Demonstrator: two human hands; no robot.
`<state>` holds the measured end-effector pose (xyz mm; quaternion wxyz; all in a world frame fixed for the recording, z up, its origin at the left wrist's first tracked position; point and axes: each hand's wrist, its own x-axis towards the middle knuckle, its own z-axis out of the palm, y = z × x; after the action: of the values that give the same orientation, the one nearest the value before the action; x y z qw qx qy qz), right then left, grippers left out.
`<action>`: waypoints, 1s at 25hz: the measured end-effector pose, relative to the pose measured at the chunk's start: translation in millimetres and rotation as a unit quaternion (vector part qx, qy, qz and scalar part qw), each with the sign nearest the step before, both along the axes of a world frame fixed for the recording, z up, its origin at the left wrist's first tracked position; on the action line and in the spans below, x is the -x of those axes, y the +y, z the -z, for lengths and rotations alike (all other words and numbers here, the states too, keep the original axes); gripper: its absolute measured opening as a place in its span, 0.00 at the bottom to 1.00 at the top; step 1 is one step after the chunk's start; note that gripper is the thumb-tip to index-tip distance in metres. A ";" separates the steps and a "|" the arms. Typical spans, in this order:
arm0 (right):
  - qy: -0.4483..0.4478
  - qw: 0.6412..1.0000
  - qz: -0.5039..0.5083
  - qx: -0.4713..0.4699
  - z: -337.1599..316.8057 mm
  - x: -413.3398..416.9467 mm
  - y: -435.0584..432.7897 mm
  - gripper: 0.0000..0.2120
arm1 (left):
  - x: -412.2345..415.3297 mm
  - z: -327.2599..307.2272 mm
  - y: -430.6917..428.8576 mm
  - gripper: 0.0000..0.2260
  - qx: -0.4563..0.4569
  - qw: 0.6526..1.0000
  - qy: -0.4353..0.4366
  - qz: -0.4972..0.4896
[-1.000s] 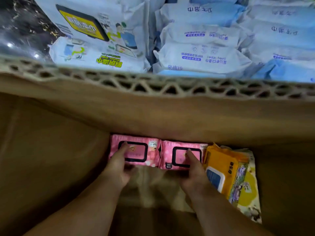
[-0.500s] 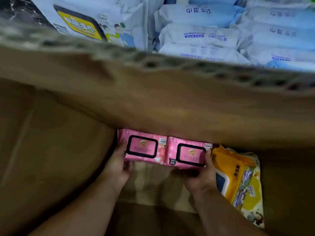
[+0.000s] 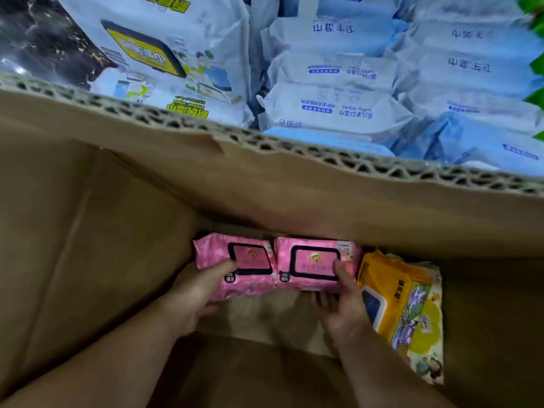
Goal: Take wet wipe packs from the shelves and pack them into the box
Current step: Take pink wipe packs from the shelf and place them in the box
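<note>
One box (image 3: 265, 195) is holding two pink packs (left pink pack (image 3: 250, 278), right pink pack (image 3: 315, 260)), one orange pack (image 3: 382, 287) and one cream pack (image 3: 428, 337). Two hands are showing: left hand (image 3: 194, 293), right hand (image 3: 343, 310).

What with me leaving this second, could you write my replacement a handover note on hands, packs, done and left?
Left hand grips the left pink pack, thumb on top.
Right hand grips the right pink pack.
Both lie side by side by the far wall of the box, the orange pack right of them.
Done: these packs are in.
Left: let go, fetch more shelf packs.
</note>
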<state>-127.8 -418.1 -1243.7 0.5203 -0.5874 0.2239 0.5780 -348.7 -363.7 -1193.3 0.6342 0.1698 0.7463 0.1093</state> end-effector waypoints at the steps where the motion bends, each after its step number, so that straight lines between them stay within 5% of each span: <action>1: 0.010 1.000 -0.018 -0.008 -0.1 -0.5 -1.0 0.14 | 0.2 1.4 0.3 0.10 0.015 1.000 0.000 0.024; 4: 0.026 0.995 -0.091 -0.021 -2.5 -3.4 1.0 0.12 | -5.9 9.1 7.3 0.17 0.068 0.996 -0.048 0.024; 12: -0.063 0.971 -0.230 0.004 -68.8 -16.6 -16.4 0.14 | -3.4 -55.5 -19.3 0.12 -0.003 0.993 0.093 0.077; 19: -0.081 0.973 -0.215 -0.012 -260.1 -63.8 -56.9 0.18 | -14.6 -262.6 -52.5 0.07 -0.035 0.997 0.043 0.049; 25: -0.108 0.969 -0.204 -0.085 -508.9 -109.1 -83.7 0.19 | -34.4 -491.5 -47.0 0.20 -0.057 0.988 -0.023 0.142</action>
<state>-18.6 -501.8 -734.8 0.4606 -0.6333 -0.0085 0.6219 -314.3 -410.7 -701.8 0.6493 0.3077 0.6925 0.0644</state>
